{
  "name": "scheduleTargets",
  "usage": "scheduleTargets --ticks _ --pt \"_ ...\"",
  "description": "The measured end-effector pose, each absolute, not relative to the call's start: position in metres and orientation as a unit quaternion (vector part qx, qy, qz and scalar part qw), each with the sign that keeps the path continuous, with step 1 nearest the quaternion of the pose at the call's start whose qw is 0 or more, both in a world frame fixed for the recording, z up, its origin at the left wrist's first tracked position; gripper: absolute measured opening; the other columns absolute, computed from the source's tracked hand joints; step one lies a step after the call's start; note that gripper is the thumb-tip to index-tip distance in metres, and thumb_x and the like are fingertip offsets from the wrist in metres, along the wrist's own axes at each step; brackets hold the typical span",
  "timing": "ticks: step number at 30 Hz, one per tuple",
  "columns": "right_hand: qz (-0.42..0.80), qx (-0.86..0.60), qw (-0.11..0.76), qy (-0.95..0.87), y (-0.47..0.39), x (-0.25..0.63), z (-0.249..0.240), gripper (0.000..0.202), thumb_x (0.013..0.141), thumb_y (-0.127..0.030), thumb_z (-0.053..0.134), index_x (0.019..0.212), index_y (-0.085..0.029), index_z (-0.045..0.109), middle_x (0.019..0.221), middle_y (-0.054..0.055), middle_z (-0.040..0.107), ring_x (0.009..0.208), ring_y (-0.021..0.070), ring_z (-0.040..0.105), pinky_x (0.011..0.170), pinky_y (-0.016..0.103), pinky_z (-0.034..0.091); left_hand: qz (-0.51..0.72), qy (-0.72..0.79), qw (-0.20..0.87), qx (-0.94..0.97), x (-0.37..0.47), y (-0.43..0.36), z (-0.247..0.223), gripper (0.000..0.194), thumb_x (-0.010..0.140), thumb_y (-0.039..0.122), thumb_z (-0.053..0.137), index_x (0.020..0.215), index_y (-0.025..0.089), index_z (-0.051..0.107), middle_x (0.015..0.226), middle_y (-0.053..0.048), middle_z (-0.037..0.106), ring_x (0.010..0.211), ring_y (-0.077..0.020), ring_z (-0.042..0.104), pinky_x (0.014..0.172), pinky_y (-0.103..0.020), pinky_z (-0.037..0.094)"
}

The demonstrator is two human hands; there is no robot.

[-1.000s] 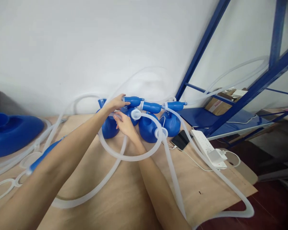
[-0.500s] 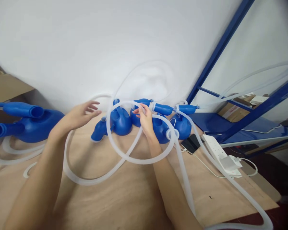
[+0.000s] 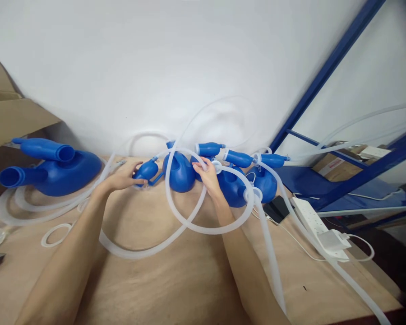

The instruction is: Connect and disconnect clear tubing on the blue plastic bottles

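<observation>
My left hand [image 3: 126,175] is wrapped round a small blue bulb-shaped part [image 3: 146,170] near the back of the table. A white tube runs from the tip of that part. My right hand [image 3: 208,176] pinches the looped translucent tube [image 3: 171,205] between thumb and fingers. Beside the small part stands a round blue bottle [image 3: 180,174]. More blue bottles [image 3: 230,185] with blue spouts [image 3: 238,158] and tubes stand to the right, partly behind the loop.
A large blue bottle [image 3: 67,174] lies at the left by a cardboard box [image 3: 23,119]. On the right are a black phone [image 3: 279,208], a white power strip [image 3: 309,221] and a blue metal rack [image 3: 325,67]. Coiled tubing [image 3: 23,221] lies on the left.
My left hand has moved down and to the right and taken hold of the small blue part, which now points toward the tube. My right hand still holds the loop. The view has shifted slightly.
</observation>
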State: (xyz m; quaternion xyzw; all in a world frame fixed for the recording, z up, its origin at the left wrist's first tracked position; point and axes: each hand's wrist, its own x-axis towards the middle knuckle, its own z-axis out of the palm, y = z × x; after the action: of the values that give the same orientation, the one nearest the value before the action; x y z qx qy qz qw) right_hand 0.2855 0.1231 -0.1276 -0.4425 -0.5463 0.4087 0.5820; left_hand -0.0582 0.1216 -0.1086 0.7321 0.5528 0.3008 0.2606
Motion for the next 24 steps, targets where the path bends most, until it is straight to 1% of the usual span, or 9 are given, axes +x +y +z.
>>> scheduleTargets --ticks 1,3,5,7,9,14,18,21,24 --pt "0.384 -0.459 0.563 -0.57 0.122 0.284 -0.129 0.076 0.082 -0.041 0.078 0.149 -0.023 0.049 0.134 0.013 0.07 0.128 0.0287 0.066 0.112 0.048 0.051 0.325 0.564 0.242 0.719 -0.059 0.12 -0.103 0.098 0.062 0.067 0.083 0.142 0.017 0.057 0.129 -0.017 0.071 0.113 -0.0354 0.071 0.095 -0.046 0.058" --pt "0.306 -0.512 0.501 -0.627 0.117 0.277 -0.133 0.098 0.079 -0.038 0.082 0.163 -0.03 0.033 0.16 0.015 0.049 0.146 0.0339 0.052 0.119 0.055 0.044 0.369 0.597 0.193 0.686 -0.058 0.117 -0.092 0.09 0.068 0.068 0.079 0.14 0.018 0.058 0.127 -0.015 0.072 0.112 -0.0337 0.07 0.099 -0.046 0.056" --pt "0.214 -0.57 0.419 -0.674 0.11 0.269 -0.135 0.093 0.082 -0.044 0.082 0.163 -0.036 0.037 0.172 0.013 0.027 0.157 0.0408 0.032 0.122 0.064 0.036 0.409 0.61 0.14 0.664 -0.054 0.114 -0.084 0.079 0.071 0.066 0.078 0.134 0.021 0.062 0.127 -0.013 0.072 0.113 -0.0332 0.069 0.101 -0.046 0.054" --pt "0.147 -0.611 0.347 -0.696 0.104 0.261 -0.137 0.078 0.086 -0.053 0.079 0.156 -0.034 0.05 0.175 0.015 0.018 0.16 0.0476 0.019 0.121 0.073 0.028 0.423 0.6 0.114 0.669 -0.045 0.112 -0.083 0.07 0.072 0.062 0.079 0.128 0.022 0.067 0.128 -0.012 0.073 0.116 -0.0335 0.067 0.104 -0.045 0.052" --pt "0.12 -0.625 0.31 -0.706 0.1 0.255 -0.138 0.076 0.086 -0.059 0.078 0.152 -0.03 0.056 0.174 0.018 0.018 0.16 0.0505 0.015 0.12 0.077 0.023 0.432 0.582 0.113 0.679 -0.034 0.114 -0.087 0.067 0.073 0.06 0.079 0.125 0.019 0.068 0.127 -0.013 0.073 0.117 -0.0336 0.067 0.105 -0.045 0.051" --pt "0.184 -0.616 0.293 -0.708 0.101 0.253 -0.136 0.088 0.08 -0.058 0.084 0.156 -0.031 0.051 0.174 0.019 0.016 0.162 0.0476 0.01 0.124 0.074 0.018 0.469 0.538 0.098 0.694 -0.003 0.128 -0.103 0.063 0.08 0.057 0.075 0.129 0.017 0.066 0.129 -0.015 0.072 0.12 -0.033 0.066 0.107 -0.046 0.05" --pt "0.241 -0.594 0.299 -0.707 0.103 0.254 -0.137 0.091 0.077 -0.057 0.086 0.157 -0.034 0.049 0.173 0.016 0.023 0.162 0.0459 0.016 0.124 0.075 0.018 0.474 0.526 0.11 0.698 0.013 0.146 -0.099 0.061 0.08 0.054 0.076 0.126 0.016 0.066 0.126 -0.015 0.072 0.121 -0.034 0.065 0.108 -0.047 0.048" --pt "0.253 -0.571 0.31 -0.717 0.105 0.255 -0.139 0.089 0.078 -0.053 0.085 0.157 -0.033 0.049 0.172 0.013 0.031 0.161 0.0418 0.021 0.124 0.073 0.019 0.468 0.52 0.135 0.702 0.024 0.163 -0.093 0.062 0.079 0.055 0.076 0.126 0.016 0.066 0.126 -0.014 0.072 0.12 -0.0333 0.065 0.108 -0.046 0.049" --pt "0.257 -0.562 0.314 -0.721 0.107 0.257 -0.143 0.087 0.079 -0.053 0.084 0.157 -0.035 0.048 0.17 0.01 0.037 0.16 0.0414 0.022 0.124 0.075 0.016 0.462 0.513 0.148 0.708 0.037 0.18 -0.091 0.063 0.08 0.056 0.075 0.128 0.016 0.065 0.127 -0.014 0.071 0.121 -0.0326 0.065 0.109 -0.046 0.049"
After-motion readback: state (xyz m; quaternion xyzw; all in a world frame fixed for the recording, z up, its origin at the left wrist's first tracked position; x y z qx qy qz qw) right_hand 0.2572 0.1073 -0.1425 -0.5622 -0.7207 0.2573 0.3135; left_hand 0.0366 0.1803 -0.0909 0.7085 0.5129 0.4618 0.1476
